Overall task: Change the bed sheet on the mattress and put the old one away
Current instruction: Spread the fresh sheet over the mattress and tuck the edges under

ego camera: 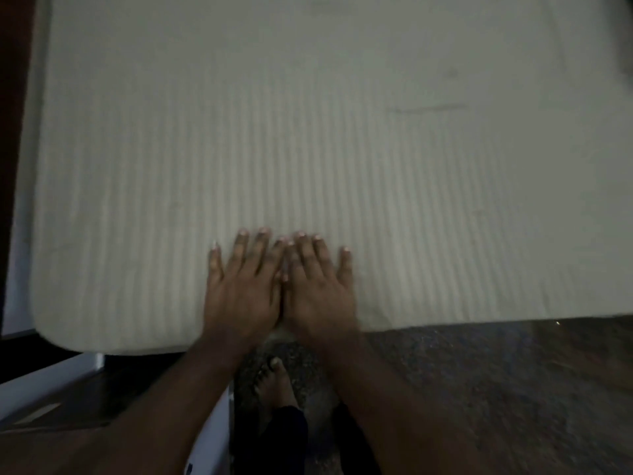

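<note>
A pale, finely striped bed sheet [308, 132] covers the mattress and fills most of the view, lying flat with a few faint creases at the right. My left hand [241, 286] and my right hand [318, 286] lie side by side, palms down with fingers straight and spread, pressing on the sheet close to the mattress's near edge. The two hands touch each other along the index fingers and thumbs. Neither hand holds any cloth.
The mattress's rounded near-left corner [51, 323] overhangs a white frame part [51, 382]. A dark speckled floor [496, 389] runs along the near side, where my bare foot [274, 382] stands. A dark wooden strip [13, 97] borders the left.
</note>
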